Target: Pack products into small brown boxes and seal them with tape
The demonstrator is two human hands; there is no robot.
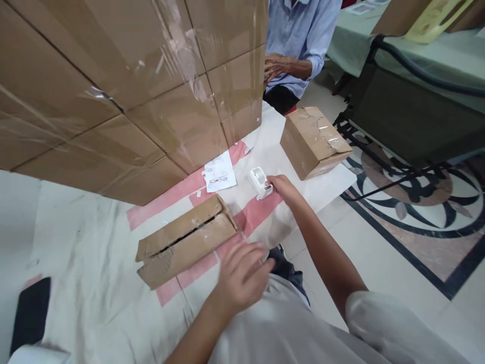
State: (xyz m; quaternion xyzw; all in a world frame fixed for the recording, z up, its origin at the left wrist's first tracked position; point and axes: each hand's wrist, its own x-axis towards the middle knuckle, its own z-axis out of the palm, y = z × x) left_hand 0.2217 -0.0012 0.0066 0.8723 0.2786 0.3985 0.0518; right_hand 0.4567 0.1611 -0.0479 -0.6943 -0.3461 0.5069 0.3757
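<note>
My right hand (282, 185) reaches forward across the white and pink floor sheet (94, 283) and grips a small white plastic device (259, 182), fingers closed on its side. My left hand (242, 275) hovers near my lap with fingers spread and slightly blurred, holding nothing, just right of a flat cardboard box (187, 240) with its flaps nearly closed. A white paper (220, 172) bearing several small metal clips lies beyond the device.
A tall stack of taped cardboard cartons (125, 86) fills the upper left. A small taped carton (314, 141) stands to the right. A seated person in a blue shirt (299, 35) is behind. A dark cart (409, 106) stands on patterned floor. A black object (30, 313) lies lower left.
</note>
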